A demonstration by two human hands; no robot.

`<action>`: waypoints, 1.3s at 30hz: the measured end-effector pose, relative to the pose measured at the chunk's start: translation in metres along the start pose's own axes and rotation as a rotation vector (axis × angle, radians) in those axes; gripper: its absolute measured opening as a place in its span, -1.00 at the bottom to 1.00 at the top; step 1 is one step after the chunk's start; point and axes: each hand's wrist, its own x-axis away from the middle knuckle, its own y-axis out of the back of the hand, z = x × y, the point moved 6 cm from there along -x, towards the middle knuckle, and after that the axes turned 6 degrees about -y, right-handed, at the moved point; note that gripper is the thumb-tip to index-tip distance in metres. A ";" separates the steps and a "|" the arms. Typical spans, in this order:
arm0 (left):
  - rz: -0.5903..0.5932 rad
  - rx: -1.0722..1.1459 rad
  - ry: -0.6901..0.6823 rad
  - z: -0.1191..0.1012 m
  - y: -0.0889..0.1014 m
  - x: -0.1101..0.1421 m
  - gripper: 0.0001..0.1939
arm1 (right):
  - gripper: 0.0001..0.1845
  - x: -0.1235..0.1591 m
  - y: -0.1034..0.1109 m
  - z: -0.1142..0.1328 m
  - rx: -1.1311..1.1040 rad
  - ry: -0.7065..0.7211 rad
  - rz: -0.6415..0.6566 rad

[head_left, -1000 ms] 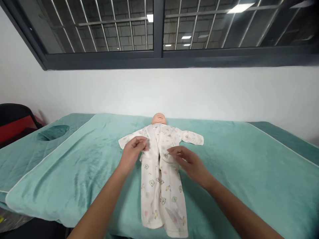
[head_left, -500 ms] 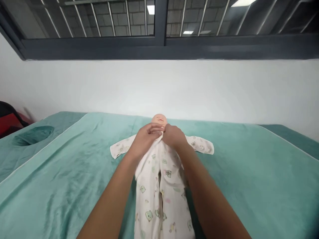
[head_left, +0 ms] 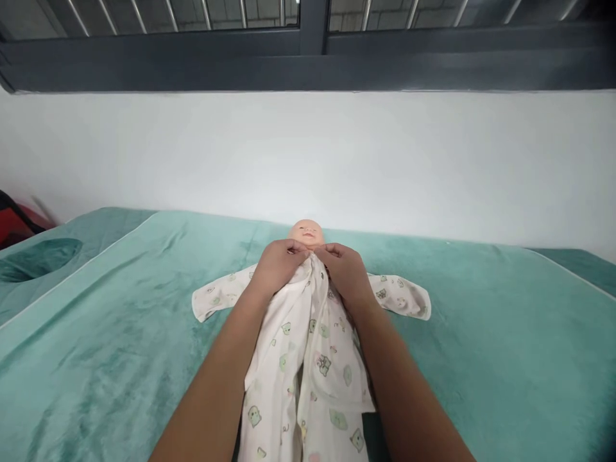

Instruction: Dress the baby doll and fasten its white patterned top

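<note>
Baby clothes, hands pinching neckline edge, blanket wide either side

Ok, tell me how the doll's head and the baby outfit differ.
The doll's head is plain and pinkish; the baby outfit is white with small green and pink prints. The doll's head is small and rounded; the baby outfit is much larger, its sleeves spread out to both sides. Both are on the green cover.

Soft, even light with dark right-hand corners
</note>
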 end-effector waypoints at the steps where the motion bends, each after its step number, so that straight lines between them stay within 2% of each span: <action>1: -0.026 0.030 -0.001 0.002 0.000 0.000 -0.85 | -0.75 0.000 -0.001 -0.001 -0.020 -0.008 0.005; 8: -0.041 0.391 0.128 0.010 -0.004 0.008 -0.81 | -0.67 0.001 -0.006 -0.006 -0.176 -0.042 0.104; 14: -0.058 0.431 0.125 0.009 -0.004 0.008 -0.85 | -0.68 0.004 -0.008 -0.002 -0.155 -0.017 0.159; 16: -0.055 0.421 0.127 0.009 -0.003 0.008 -0.86 | -0.69 0.006 -0.007 0.002 -0.098 0.007 0.174; 20: -0.049 0.389 0.126 0.005 -0.002 0.010 -0.83 | -0.74 0.011 -0.008 0.015 0.094 0.077 0.125; 24: -0.026 0.369 0.133 0.002 -0.006 0.010 -0.78 | -0.84 0.019 -0.015 0.030 0.354 0.198 0.074; 26: -0.021 0.363 0.143 0.003 -0.007 0.010 -0.78 | -0.82 0.022 -0.018 0.034 0.397 0.247 0.085; 28: -0.033 0.372 0.152 0.005 -0.006 0.010 -0.75 | -0.79 0.022 -0.017 0.033 0.346 0.232 0.123; 33: -0.034 0.476 0.174 0.011 -0.003 0.010 -0.71 | -0.67 0.017 -0.012 0.022 0.086 0.076 0.269; 36: -0.003 0.486 0.132 0.013 -0.004 0.008 -0.72 | -0.71 0.012 -0.007 0.017 -0.033 0.013 0.228; 39: -0.015 0.312 0.062 0.013 0.000 0.006 -0.77 | -0.76 0.009 -0.003 0.013 -0.039 -0.020 0.138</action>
